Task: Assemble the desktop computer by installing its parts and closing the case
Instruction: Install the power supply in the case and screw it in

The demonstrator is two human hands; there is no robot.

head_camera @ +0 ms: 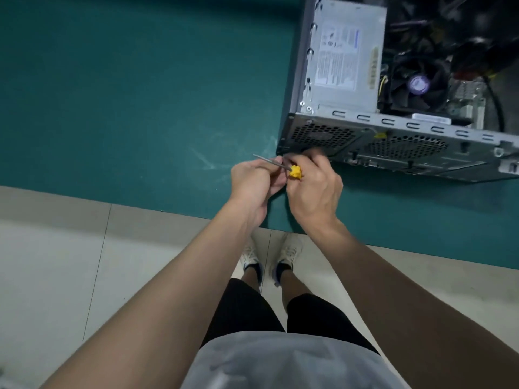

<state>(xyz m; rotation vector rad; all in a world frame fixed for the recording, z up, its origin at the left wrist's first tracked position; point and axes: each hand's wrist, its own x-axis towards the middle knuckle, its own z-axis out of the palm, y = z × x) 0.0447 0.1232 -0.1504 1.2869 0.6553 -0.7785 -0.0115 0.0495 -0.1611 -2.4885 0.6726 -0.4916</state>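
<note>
Centre frame: your right hand (311, 189) grips screwdriver (295, 172) by yellow handle, your left hand (254, 183) pinches shaft; open case (393, 153) upper right.

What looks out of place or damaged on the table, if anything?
The green mat carries pale scuff marks just left of the computer case; they look like wear. Nothing else stands out.

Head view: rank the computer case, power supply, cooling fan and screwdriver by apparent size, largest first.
1. computer case
2. power supply
3. cooling fan
4. screwdriver, partly covered and nearer the camera, so unsure against the fan
</note>
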